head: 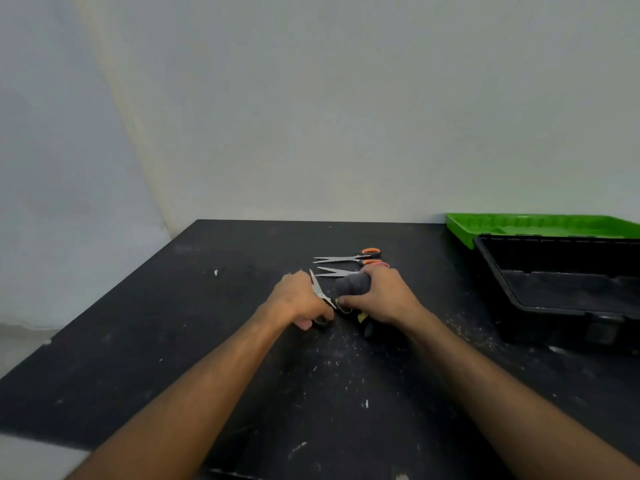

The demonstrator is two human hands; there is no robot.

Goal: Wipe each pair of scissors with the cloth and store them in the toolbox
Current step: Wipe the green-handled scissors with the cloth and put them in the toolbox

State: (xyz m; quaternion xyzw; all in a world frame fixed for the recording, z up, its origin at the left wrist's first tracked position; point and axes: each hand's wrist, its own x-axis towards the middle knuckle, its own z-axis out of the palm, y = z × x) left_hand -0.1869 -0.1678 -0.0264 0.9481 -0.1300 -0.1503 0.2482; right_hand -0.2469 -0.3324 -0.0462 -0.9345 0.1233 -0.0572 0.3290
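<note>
Black table (207, 341) flecked with white specks, set against a pale wall (346, 116). Left hand (298, 301) near the table's middle, fingers curled round the dark handle of a pair of scissors (320, 292), blades pointing away. Right hand (382, 296) just beside it, gripping a bunched grey cloth (353, 285), thumb touching the same scissors near the pivot. Beyond the hands, flat on the table: two more pairs with orange handles (346, 258) and (337, 271), blades slightly parted and pointing left, the nearer pair's handles partly hidden behind the right hand. At the right edge: black toolbox (554, 289), open, with a green tray (536, 225) just behind it against the wall.
</note>
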